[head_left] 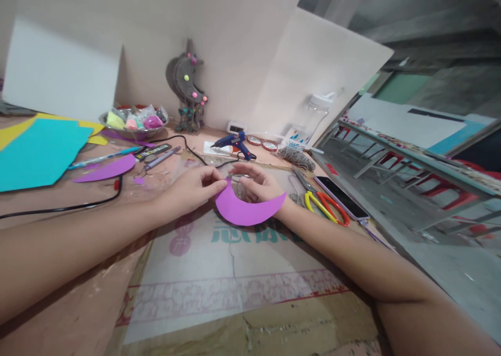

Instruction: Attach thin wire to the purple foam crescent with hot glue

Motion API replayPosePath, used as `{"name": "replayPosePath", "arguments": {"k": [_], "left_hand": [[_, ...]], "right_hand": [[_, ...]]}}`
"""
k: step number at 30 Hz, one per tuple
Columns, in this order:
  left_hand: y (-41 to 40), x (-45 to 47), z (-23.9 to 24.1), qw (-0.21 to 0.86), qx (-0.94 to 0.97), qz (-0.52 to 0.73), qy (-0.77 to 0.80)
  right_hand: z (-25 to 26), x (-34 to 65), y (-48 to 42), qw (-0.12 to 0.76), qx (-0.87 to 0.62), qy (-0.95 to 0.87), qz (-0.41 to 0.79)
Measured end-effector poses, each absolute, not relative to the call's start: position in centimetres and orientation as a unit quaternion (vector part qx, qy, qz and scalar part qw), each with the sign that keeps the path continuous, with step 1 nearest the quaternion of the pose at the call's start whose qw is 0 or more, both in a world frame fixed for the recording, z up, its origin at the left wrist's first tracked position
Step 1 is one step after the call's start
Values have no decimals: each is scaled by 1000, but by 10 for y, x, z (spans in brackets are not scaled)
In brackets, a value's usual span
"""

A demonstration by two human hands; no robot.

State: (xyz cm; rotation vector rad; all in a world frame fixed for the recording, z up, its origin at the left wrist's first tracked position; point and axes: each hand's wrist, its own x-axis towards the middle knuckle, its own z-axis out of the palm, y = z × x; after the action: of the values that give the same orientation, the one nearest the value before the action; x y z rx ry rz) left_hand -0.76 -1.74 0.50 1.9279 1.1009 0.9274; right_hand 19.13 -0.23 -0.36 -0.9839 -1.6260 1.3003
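A purple paper crescent [250,214] is held above the work surface, its horns pointing up. My left hand [195,189] pinches its left tip between thumb and index finger. My right hand [256,182] is just behind the crescent, its fingers curved and apart near that same tip. The crescent's right end overlaps my right wrist. Part of my right palm is hidden, and a thin shiny curve shows between its fingers, too unclear to name. Under both hands lies a clear sheet over a printed board [235,262].
A blue glue gun [235,143] lies behind my hands. Scissors [324,204], a phone [342,197] and grey yarn [296,158] are at right. At left are turquoise sheets [39,152], a purple offcut [107,169], pens [162,156], a black cord [70,208] and a bowl [133,131] of clay packets.
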Motion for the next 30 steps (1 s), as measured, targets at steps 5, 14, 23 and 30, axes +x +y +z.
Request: {"name": "replayPosePath", "arguments": {"k": [5,14,23,30], "left_hand": [[-15,-7,2,355,755,358,419],[-15,-7,1,355,763,351,411],[-16,-6,2,345,771,342,411],[-17,-7,2,335,775,342,413]], "right_hand": [[-5,191,0,387,-320,-623,599],[-6,188,-2,369,-356,-628,585],[-6,191,-3,370,-391,-640,548],[-4,191,-5,368,-390,-645,545]]}}
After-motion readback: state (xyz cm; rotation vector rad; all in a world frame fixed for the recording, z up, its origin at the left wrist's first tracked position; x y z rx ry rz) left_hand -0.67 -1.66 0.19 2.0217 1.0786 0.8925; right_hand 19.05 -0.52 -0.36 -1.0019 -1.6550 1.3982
